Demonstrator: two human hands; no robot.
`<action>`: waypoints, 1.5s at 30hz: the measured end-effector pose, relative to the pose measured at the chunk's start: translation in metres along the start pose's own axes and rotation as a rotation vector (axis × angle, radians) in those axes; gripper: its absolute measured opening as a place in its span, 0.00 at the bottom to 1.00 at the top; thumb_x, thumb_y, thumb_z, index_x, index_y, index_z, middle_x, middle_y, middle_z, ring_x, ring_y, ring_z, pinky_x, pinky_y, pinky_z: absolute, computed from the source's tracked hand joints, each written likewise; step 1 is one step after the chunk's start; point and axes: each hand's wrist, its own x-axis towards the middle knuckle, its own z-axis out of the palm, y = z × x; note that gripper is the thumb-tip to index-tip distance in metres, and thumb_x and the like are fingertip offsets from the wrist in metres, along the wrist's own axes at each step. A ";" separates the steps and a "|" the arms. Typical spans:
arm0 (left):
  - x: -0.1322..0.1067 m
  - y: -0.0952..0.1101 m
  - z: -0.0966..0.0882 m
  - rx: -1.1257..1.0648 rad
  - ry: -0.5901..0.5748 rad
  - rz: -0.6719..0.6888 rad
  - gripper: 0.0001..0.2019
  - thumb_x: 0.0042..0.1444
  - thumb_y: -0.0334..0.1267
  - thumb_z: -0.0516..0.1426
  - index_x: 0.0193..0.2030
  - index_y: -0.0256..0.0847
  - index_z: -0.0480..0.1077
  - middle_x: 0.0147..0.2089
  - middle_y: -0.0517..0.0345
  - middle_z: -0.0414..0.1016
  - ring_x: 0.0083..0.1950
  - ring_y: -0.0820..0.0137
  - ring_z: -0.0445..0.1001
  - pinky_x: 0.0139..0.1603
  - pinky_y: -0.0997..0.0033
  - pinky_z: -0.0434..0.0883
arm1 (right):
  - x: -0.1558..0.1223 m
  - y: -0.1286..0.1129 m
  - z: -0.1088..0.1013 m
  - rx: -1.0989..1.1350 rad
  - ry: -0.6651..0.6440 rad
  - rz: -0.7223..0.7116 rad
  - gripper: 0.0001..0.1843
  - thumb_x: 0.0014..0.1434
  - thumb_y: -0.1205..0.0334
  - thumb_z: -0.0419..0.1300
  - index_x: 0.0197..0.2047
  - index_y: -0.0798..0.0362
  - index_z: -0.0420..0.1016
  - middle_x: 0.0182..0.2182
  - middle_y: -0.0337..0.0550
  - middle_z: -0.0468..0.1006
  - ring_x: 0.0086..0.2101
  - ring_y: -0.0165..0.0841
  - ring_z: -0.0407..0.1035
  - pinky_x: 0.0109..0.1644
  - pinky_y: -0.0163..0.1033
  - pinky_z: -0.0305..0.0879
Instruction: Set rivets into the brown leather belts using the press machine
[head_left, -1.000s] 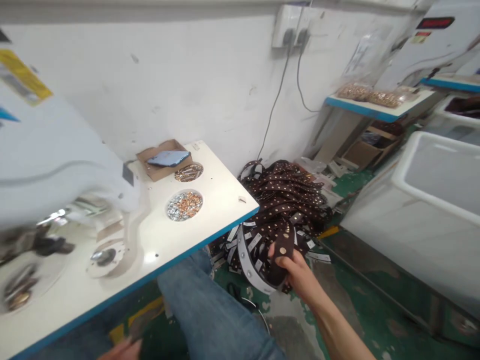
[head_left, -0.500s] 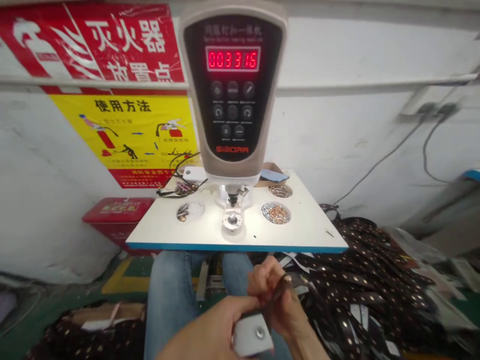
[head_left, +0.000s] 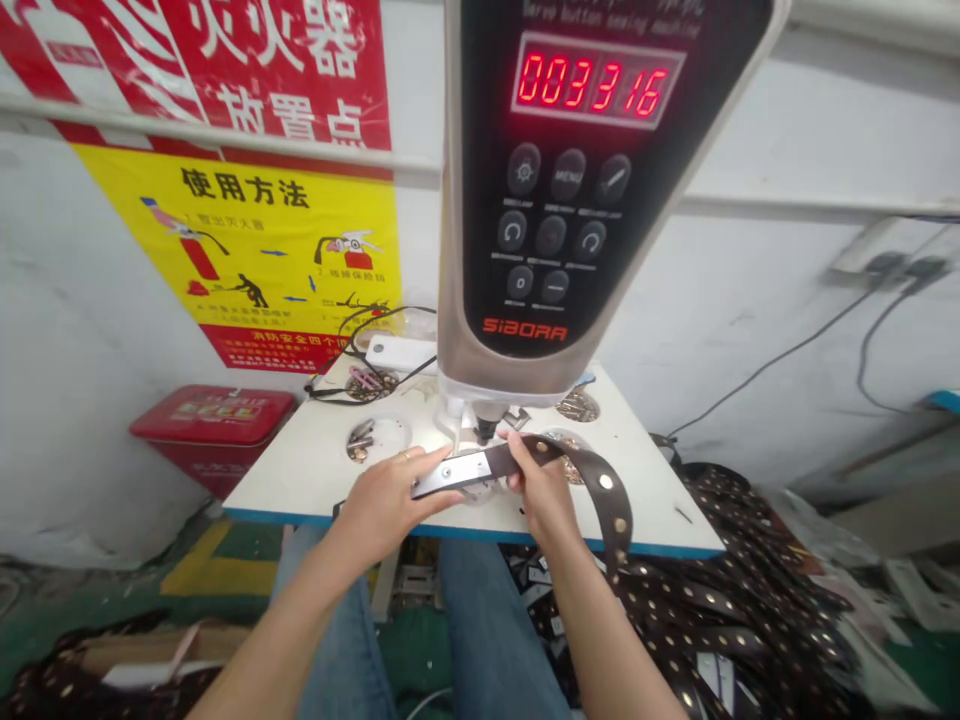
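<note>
Over the white worktable [head_left: 289,490], the left hand [head_left: 390,497] pinches the pale metal-looking tab end [head_left: 457,472] of a dark brown studded strap [head_left: 604,490], fingers closed on it. The strap sits just in front of the press die [head_left: 486,428] on the SIBORA button machine [head_left: 562,180], whose counter reads 003316. The right hand [head_left: 544,490] grasps the strap firmly too. Round studs already line the length hanging past that hand, and the tab carries one small fastener; how much of the stretch between the hands remains bare is hard to tell. Further right, a heap of similar studded straps [head_left: 735,610] lies on the floor.
</note>
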 end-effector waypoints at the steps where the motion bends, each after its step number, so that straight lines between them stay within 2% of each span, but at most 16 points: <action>1: 0.005 -0.005 0.000 0.018 -0.010 0.010 0.24 0.57 0.42 0.61 0.60 0.42 0.68 0.52 0.51 0.76 0.51 0.59 0.74 0.49 0.65 0.68 | 0.005 0.003 0.000 -0.038 -0.016 -0.004 0.23 0.49 0.42 0.66 0.36 0.56 0.80 0.17 0.34 0.68 0.16 0.25 0.57 0.20 0.32 0.51; 6: 0.012 -0.017 0.007 0.066 -0.031 0.032 0.24 0.57 0.42 0.61 0.61 0.43 0.67 0.46 0.54 0.77 0.45 0.63 0.76 0.41 0.71 0.69 | 0.010 0.010 -0.006 -0.199 -0.069 -0.065 0.21 0.54 0.42 0.61 0.37 0.52 0.79 0.24 0.37 0.74 0.18 0.27 0.61 0.22 0.33 0.57; 13: 0.011 -0.025 0.015 0.054 -0.019 0.052 0.25 0.57 0.42 0.62 0.61 0.45 0.67 0.47 0.55 0.76 0.46 0.64 0.75 0.45 0.71 0.69 | 0.007 0.003 -0.004 -0.282 -0.032 -0.095 0.22 0.54 0.41 0.61 0.35 0.53 0.79 0.22 0.37 0.72 0.19 0.29 0.61 0.24 0.35 0.59; 15: 0.012 -0.024 0.013 0.071 -0.011 0.046 0.25 0.57 0.42 0.62 0.61 0.44 0.67 0.46 0.55 0.76 0.46 0.63 0.75 0.45 0.71 0.69 | 0.009 0.003 0.000 -0.197 -0.022 -0.067 0.21 0.52 0.42 0.64 0.34 0.54 0.78 0.23 0.37 0.73 0.19 0.27 0.60 0.23 0.34 0.57; 19: 0.002 -0.010 0.012 0.129 0.063 0.116 0.25 0.58 0.46 0.60 0.61 0.43 0.66 0.48 0.53 0.77 0.48 0.62 0.75 0.46 0.70 0.71 | 0.001 0.000 0.006 0.202 0.015 -0.011 0.22 0.44 0.43 0.69 0.32 0.53 0.76 0.24 0.35 0.71 0.17 0.22 0.52 0.20 0.31 0.51; 21: -0.008 -0.002 0.015 0.150 0.106 0.205 0.25 0.59 0.47 0.60 0.61 0.43 0.65 0.49 0.52 0.76 0.49 0.63 0.75 0.47 0.70 0.72 | -0.013 -0.002 0.002 0.298 -0.089 0.036 0.22 0.41 0.45 0.72 0.35 0.51 0.77 0.23 0.33 0.70 0.18 0.22 0.52 0.21 0.31 0.53; 23: -0.019 0.003 0.020 0.184 0.131 0.288 0.26 0.59 0.48 0.59 0.63 0.43 0.64 0.47 0.52 0.77 0.46 0.65 0.76 0.44 0.71 0.73 | -0.026 -0.002 -0.006 0.248 -0.226 0.068 0.21 0.41 0.47 0.73 0.36 0.50 0.78 0.22 0.35 0.71 0.20 0.26 0.59 0.24 0.32 0.57; 24: -0.023 0.003 0.021 0.206 0.144 0.318 0.26 0.59 0.47 0.59 0.63 0.43 0.63 0.45 0.52 0.77 0.44 0.65 0.76 0.43 0.71 0.73 | -0.030 -0.001 -0.011 0.184 -0.255 0.060 0.19 0.42 0.49 0.72 0.35 0.50 0.79 0.23 0.36 0.72 0.22 0.28 0.62 0.26 0.33 0.59; 25: -0.025 0.003 0.022 0.230 0.157 0.337 0.26 0.59 0.47 0.59 0.63 0.42 0.63 0.43 0.52 0.77 0.42 0.65 0.76 0.42 0.71 0.73 | -0.032 0.000 -0.015 0.113 -0.243 0.037 0.17 0.44 0.49 0.72 0.33 0.51 0.79 0.23 0.37 0.73 0.24 0.29 0.63 0.27 0.34 0.60; 28: -0.020 -0.004 0.018 0.288 0.191 0.305 0.26 0.59 0.48 0.59 0.62 0.40 0.64 0.44 0.50 0.77 0.44 0.61 0.75 0.45 0.64 0.73 | -0.025 0.002 -0.019 -0.045 -0.084 -0.047 0.13 0.48 0.51 0.69 0.31 0.52 0.79 0.23 0.37 0.73 0.22 0.28 0.60 0.25 0.34 0.56; 30: -0.010 -0.009 0.013 0.277 0.177 0.239 0.27 0.58 0.48 0.60 0.62 0.41 0.65 0.48 0.49 0.77 0.48 0.59 0.75 0.48 0.63 0.72 | -0.012 0.002 -0.015 -0.042 -0.008 -0.058 0.14 0.48 0.51 0.69 0.32 0.53 0.79 0.22 0.36 0.72 0.20 0.26 0.58 0.23 0.33 0.53; 32: 0.000 -0.013 0.007 0.232 0.125 0.184 0.29 0.56 0.49 0.61 0.62 0.43 0.65 0.51 0.50 0.76 0.50 0.60 0.75 0.49 0.65 0.72 | -0.001 0.002 -0.010 -0.019 0.028 -0.041 0.15 0.47 0.51 0.69 0.32 0.54 0.78 0.21 0.35 0.71 0.19 0.25 0.58 0.21 0.32 0.52; 36: 0.010 -0.012 -0.002 0.179 0.016 0.169 0.29 0.53 0.47 0.64 0.61 0.44 0.67 0.54 0.51 0.75 0.52 0.59 0.74 0.51 0.66 0.71 | 0.007 0.002 -0.006 -0.052 0.017 -0.040 0.16 0.48 0.49 0.68 0.31 0.54 0.76 0.21 0.34 0.70 0.18 0.25 0.58 0.20 0.32 0.54; 40: 0.015 -0.012 -0.007 0.163 -0.019 0.205 0.27 0.53 0.47 0.64 0.59 0.42 0.69 0.51 0.51 0.77 0.51 0.58 0.75 0.51 0.65 0.70 | 0.007 0.001 -0.007 -0.114 -0.022 -0.085 0.17 0.51 0.47 0.66 0.32 0.53 0.76 0.23 0.35 0.71 0.19 0.26 0.61 0.22 0.32 0.57; 45: 0.024 -0.023 -0.002 0.142 -0.072 0.222 0.27 0.52 0.42 0.64 0.60 0.41 0.69 0.49 0.51 0.79 0.46 0.61 0.78 0.44 0.70 0.70 | 0.009 -0.003 -0.009 -0.324 -0.034 -0.137 0.18 0.53 0.45 0.63 0.31 0.53 0.76 0.23 0.36 0.73 0.20 0.28 0.64 0.25 0.34 0.59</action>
